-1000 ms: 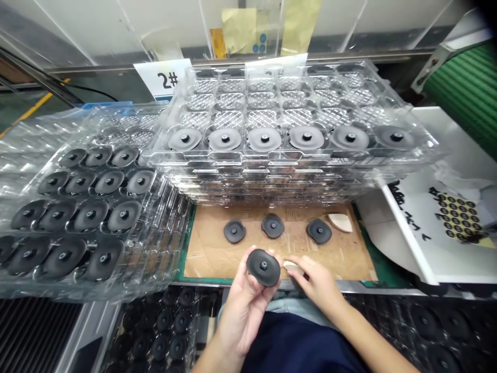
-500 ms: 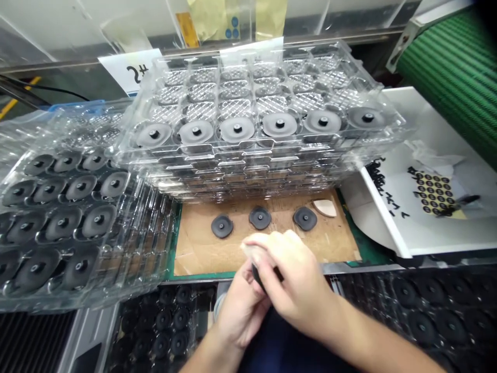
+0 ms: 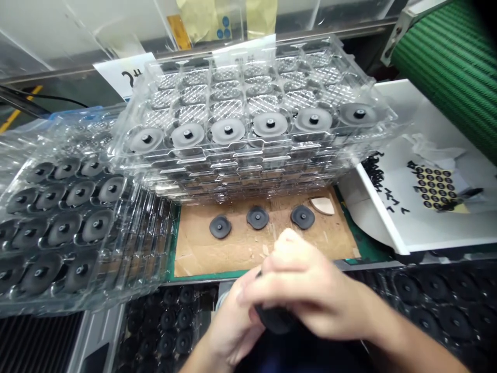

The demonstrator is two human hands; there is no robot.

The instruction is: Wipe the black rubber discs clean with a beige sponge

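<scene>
Low in the middle, my left hand (image 3: 235, 316) is closed around a black rounded disc (image 3: 277, 319). My right hand (image 3: 305, 282) lies over it with fingers bent and pressed together. What sits inside those right fingers is hidden, and the disc is partly covered by both hands. Beyond the hands, a brown cardboard sheet (image 3: 194, 259) bears three similar dark discs, a left one (image 3: 220, 227), a middle one (image 3: 258, 217) and a right one (image 3: 303, 217), each with a small centre stud. A pale wedge-shaped piece (image 3: 323, 205) rests at the sheet's back right corner.
Stacked clear plastic trays (image 3: 248, 150) stand behind, the top one with discs along its front row. More filled trays (image 3: 116, 243) stand at left. A white bin (image 3: 423, 233) at right contains small black parts and a sticker sheet (image 3: 435, 187). A green roller (image 3: 446, 62) overhangs it.
My right hand has turned and moved slightly down and right over the disc. A pale piece seen between its fingers is now hidden. More of the black disc shows below. The view has shifted slightly.
</scene>
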